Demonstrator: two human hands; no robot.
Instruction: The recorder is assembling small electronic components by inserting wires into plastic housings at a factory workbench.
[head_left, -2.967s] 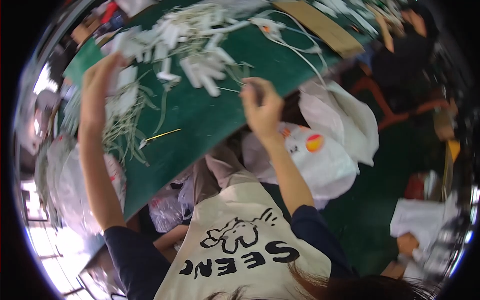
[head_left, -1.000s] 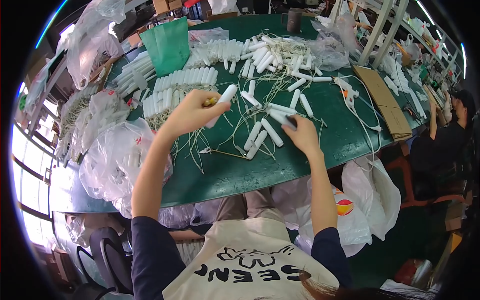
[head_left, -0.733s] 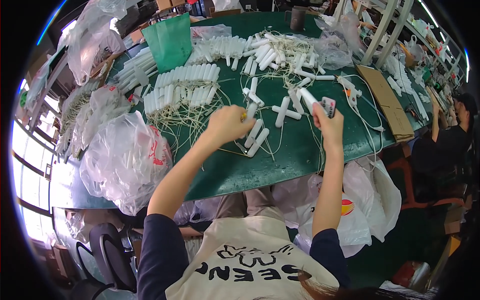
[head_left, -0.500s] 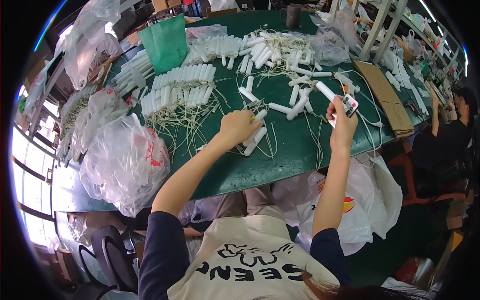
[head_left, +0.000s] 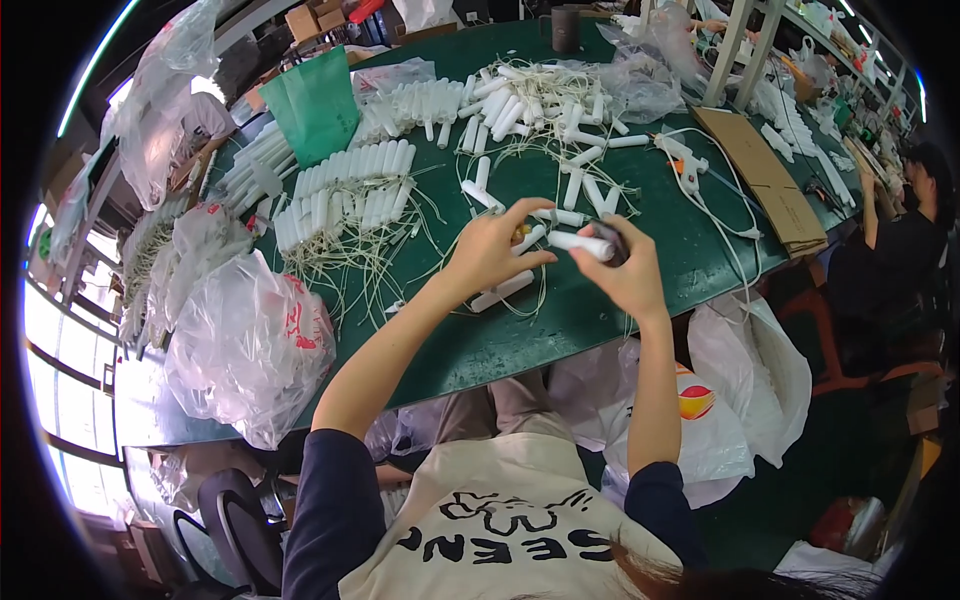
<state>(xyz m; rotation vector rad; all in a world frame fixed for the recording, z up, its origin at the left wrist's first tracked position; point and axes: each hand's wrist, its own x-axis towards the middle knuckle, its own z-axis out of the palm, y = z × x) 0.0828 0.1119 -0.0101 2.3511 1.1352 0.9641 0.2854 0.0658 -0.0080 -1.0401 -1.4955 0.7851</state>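
My left hand [head_left: 487, 247] is over the middle of the green table [head_left: 440, 345], its lower fingers curled round a short white tube [head_left: 530, 239]. Its thumb and forefinger stretch apart toward the other hand. Close by on the right, my right hand [head_left: 632, 270] grips a second white tube [head_left: 580, 244] between thumb and fingers. A small flat remote control [head_left: 611, 240] is in that same hand, its dark side showing. Another white tube [head_left: 502, 292] lies on the table just below my left hand. Fingers partly hide both held tubes.
Rows of white tubes with thin wires [head_left: 350, 170] lie at the left, and a loose heap [head_left: 510, 100] at the back. A glue gun [head_left: 685, 165] with its cord and a cardboard sheet [head_left: 765, 180] lie right. A plastic bag [head_left: 250, 340] bulges over the front left edge. Someone sits far right.
My right hand has come left and down with the tube and remote, beside my left hand. The remote has turned from its buttoned face. My left thumb and forefinger have spread.
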